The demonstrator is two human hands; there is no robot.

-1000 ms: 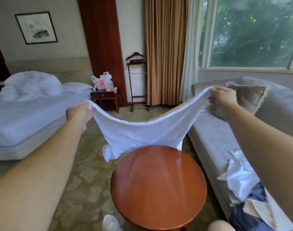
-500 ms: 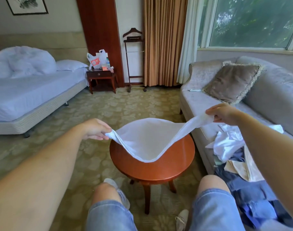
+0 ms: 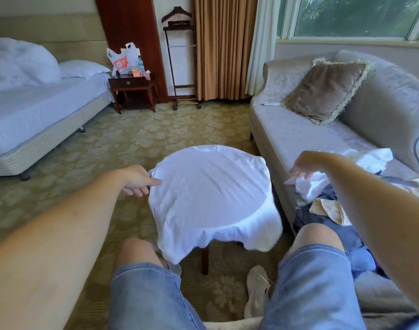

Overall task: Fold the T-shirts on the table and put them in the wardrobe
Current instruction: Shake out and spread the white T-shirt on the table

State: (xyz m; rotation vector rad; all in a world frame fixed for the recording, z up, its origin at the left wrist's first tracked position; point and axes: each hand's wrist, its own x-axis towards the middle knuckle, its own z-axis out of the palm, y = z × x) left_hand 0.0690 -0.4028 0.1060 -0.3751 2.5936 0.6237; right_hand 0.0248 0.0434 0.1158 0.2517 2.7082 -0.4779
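Note:
A white T-shirt [image 3: 210, 198] lies spread flat over the small round wooden table, collar at the far side, its hem hanging over the near edge. Only a table leg [image 3: 204, 260] shows beneath it. My left hand [image 3: 138, 179] is at the shirt's left edge and pinches the fabric near the sleeve between thumb and fingers. My right hand [image 3: 303, 164] hangs in the air to the right of the table, fingers loose and pointing down, holding nothing. A pile of other clothes [image 3: 322, 184], white, blue and beige, lies on the sofa seat under that hand.
A grey sofa [image 3: 298, 129] with a brown cushion [image 3: 325, 89] runs along the right. A bed [image 3: 37, 110], a nightstand [image 3: 132, 89] and a valet stand [image 3: 179, 55] stand beyond the carpet. My knees and shoes sit close in front of the table.
The shirt, held stretched in the air between both hands, came down and now covers the table. My right hand let go of it and drew off to the right.

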